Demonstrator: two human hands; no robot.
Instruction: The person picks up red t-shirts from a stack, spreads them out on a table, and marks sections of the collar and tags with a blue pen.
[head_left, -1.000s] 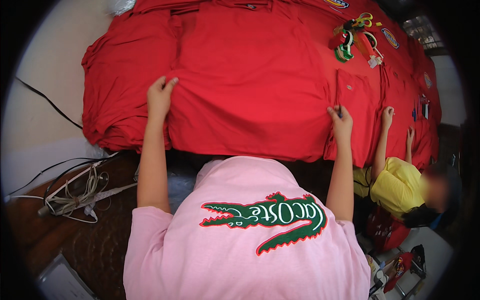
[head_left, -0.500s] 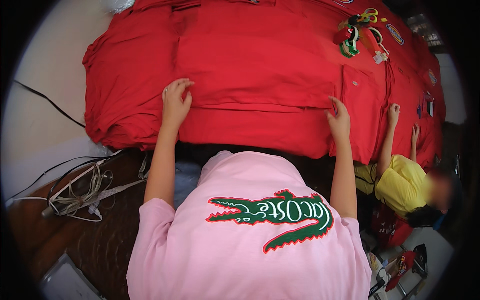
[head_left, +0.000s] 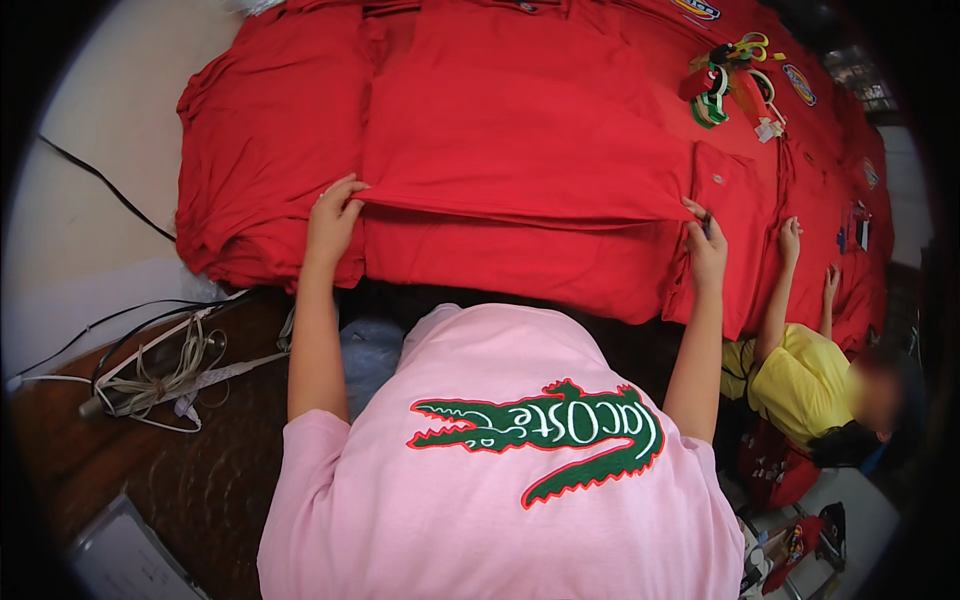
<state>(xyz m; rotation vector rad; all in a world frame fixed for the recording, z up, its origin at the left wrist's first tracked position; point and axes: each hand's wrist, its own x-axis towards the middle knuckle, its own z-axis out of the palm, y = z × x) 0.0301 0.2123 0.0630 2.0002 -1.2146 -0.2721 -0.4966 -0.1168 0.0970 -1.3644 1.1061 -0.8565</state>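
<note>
A red shirt (head_left: 520,130) lies flat in front of me, its near edge pulled straight and slightly lifted between my hands. My left hand (head_left: 334,215) pinches the left end of that edge with thumb and fingertips. At the other end, my right hand (head_left: 707,246) grips the same edge between thumb and fingers. A small dark object shows among the right fingers, too small to name. Under the lifted edge lies more red cloth (head_left: 510,262). Beside my right hand is a folded red shirt (head_left: 728,195).
Tape dispensers (head_left: 710,100) and yellow-handled scissors (head_left: 750,46) lie on red cloth at the far right. A co-worker in a yellow shirt (head_left: 803,380) works at the right, hands on red garments. Tangled cables and a power strip (head_left: 230,373) lie at the left.
Both hands have closed on the shirt's near edge and moved outward, drawing it taut and lifting it a little. The whole view has shifted slightly.
</note>
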